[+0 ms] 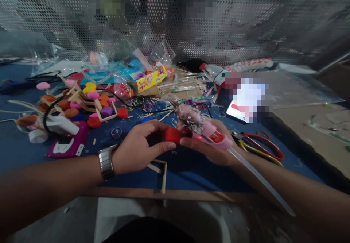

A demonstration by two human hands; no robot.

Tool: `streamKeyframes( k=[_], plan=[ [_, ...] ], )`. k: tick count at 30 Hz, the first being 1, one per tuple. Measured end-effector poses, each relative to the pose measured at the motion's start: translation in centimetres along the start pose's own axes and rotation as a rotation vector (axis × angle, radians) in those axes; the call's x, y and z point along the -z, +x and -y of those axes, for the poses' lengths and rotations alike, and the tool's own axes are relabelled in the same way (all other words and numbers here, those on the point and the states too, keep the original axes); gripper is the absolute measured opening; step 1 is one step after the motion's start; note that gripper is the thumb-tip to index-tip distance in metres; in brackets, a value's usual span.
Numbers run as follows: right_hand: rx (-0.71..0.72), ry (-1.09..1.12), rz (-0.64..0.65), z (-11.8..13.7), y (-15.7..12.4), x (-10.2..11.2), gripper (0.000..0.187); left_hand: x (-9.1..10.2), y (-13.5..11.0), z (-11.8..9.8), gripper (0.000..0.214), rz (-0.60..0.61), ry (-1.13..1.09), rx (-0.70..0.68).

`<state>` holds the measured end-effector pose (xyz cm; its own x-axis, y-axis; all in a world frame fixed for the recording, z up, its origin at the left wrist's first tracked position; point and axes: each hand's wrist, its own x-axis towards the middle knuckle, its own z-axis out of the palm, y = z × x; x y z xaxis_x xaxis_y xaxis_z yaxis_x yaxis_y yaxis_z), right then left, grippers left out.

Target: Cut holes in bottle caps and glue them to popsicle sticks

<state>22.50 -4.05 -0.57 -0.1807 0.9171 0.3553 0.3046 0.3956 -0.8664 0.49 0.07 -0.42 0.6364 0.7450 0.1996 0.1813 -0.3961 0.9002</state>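
My left hand [142, 144] is closed on a red bottle cap [172, 136], pinched between thumb and fingers above the table. Close beside it, my right hand [216, 144] grips a pink hot glue gun [210, 131], its front end wrapped in stringy glue. A long translucent glue stick [262, 179] sticks out of the gun's back and slants down over my right forearm. The gun's nozzle is hard to make out. Below my hands lies an angled frame of thin wooden sticks [164, 177] at the table's front edge.
Wooden-stick frames with coloured caps [79, 100] stand at left, behind a purple power strip [68, 141] with a white plug. Pliers [262, 146] and a lit phone [244, 100] lie at right. Wrappers, a yellow package [151, 78] and a plastic bottle [216, 73] line the back.
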Motion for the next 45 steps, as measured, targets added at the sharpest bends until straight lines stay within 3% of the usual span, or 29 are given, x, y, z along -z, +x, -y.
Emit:
streamKeyframes(
  k=[7,15,22,33,36,39,45],
  plan=[
    [0.012,-0.009,-0.007,0.3,0.0,-0.1,0.012,0.0,0.0,0.0,0.03,0.001,0.003,0.034],
    [0.018,-0.059,0.082,0.8,0.2,0.0,0.023,-0.1,0.0,0.0,0.028,0.0,0.011,0.038],
    [0.011,-0.034,-0.013,0.3,0.0,0.0,0.021,0.0,-0.1,0.0,0.031,-0.01,0.018,0.031],
    [0.103,-0.079,0.02,0.1,0.0,0.4,0.013,-0.2,0.1,-0.3,0.028,0.024,-0.177,0.116],
    [0.065,-0.077,0.017,-0.2,-0.2,0.4,0.009,-0.2,0.2,-0.3,0.029,0.02,-0.175,0.127],
    [-0.004,-0.049,0.031,-0.6,-0.3,0.3,0.016,-0.1,0.2,-0.4,0.032,0.005,-0.145,0.132],
    [-0.117,0.166,0.054,-1.2,-0.2,0.1,0.025,-0.1,0.0,-0.3,0.032,0.057,-0.105,0.106]
  ],
)
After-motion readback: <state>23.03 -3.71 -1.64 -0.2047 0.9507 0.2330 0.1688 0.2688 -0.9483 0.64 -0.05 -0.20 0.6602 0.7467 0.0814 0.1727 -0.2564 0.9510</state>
